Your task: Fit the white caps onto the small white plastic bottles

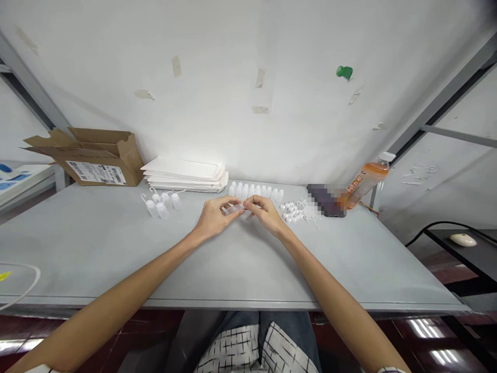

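My left hand (215, 216) is closed around a small translucent plastic bottle (233, 209), which lies on its side between thumb and fingers. At the bottle's right end, my right hand (267, 211) is closed in a pinch; its fingertips hide whatever small part they grip. Behind my hands stands a row of several small white squeeze bottles (252, 190). To the right of my right hand lies a pile of small white caps (294, 211), with thin white loops beside it. Several capped bottles with loops (162, 210) stand together to the left.
A stack of white paper sheets or envelopes (184, 173) lies at the back wall beside an open cardboard box (103, 160). At the right, a partly blurred dark phone-like object (324, 199) lies near a leaning bottle of orange drink (367, 181). The grey table (233, 269) has a straight front edge.
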The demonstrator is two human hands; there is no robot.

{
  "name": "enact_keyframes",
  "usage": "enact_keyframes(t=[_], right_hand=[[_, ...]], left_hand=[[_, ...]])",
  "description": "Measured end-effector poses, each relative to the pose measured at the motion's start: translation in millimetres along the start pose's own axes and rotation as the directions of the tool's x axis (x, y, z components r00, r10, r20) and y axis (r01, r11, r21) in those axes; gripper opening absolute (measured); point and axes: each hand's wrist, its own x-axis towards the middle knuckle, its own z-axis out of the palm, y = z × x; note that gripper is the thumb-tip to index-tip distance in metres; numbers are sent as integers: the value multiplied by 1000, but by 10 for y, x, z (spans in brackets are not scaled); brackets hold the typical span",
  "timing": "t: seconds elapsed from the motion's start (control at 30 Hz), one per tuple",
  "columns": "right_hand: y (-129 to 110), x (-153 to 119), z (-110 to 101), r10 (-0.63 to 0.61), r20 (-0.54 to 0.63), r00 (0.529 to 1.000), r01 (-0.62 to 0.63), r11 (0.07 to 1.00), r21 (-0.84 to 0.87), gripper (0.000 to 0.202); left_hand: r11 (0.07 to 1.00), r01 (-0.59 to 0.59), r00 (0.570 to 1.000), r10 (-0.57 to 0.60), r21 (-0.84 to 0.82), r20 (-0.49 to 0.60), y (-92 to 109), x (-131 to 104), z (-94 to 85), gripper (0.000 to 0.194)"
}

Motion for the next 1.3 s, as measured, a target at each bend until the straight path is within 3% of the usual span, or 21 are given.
enact_keyframes(t=[0.17, 0.43, 0.67, 0.9, 1.3], right_hand=[[-51, -23, -34, -22, 40, 999, 23, 999, -36, 27], [-41, -25, -67, -31, 81, 996, 39, 994, -101, 28], [-31, -17, -80, -90, 99, 991, 106, 980, -171, 29], [3, -28, -51, -76, 33, 997, 80, 986, -147, 26], [43, -22, -52, -65, 61, 996, 73, 986, -153, 28]], left_hand=[[994, 78, 997, -80, -81, -14, -9, -4, -1, 34], [978, 153, 987, -146, -141, 60, -73, 2, 7, 40], [939, 249, 967, -225, -238, 122, -8, -9, 9, 46], [914, 264, 963, -228, -310, 147, 1, 8, -10, 49], [852, 317, 946, -256, -416, 196, -4, 9, 6, 39]])
